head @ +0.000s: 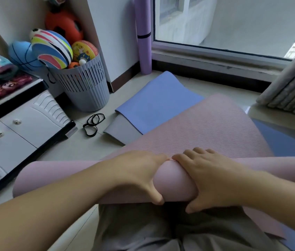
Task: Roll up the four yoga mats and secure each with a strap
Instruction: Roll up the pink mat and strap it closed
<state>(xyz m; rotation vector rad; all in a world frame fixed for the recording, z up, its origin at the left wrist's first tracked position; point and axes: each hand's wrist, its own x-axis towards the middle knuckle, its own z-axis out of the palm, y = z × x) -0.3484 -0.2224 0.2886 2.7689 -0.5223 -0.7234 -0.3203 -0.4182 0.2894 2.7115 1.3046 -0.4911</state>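
A pink yoga mat point(206, 129) lies across the floor, its near end wound into a roll point(174, 180) in front of my knees. My left hand point(139, 173) and my right hand point(210, 176) both grip that roll side by side, fingers over the top and thumbs underneath. Under the pink mat lie a blue mat point(157, 102) and a grey mat point(119, 129), both flat. A purple mat point(144, 33), rolled and bound with a black strap, stands upright against the wall. Black elastic straps point(93, 124) lie loose on the floor to the left.
A grey slatted basket point(87, 87) full of balls stands at the left, beside a white drawer cabinet point(21, 127). A window sill point(215, 58) runs along the far side, and a curtain point(291, 87) hangs at the right. Bare floor shows between cabinet and mats.
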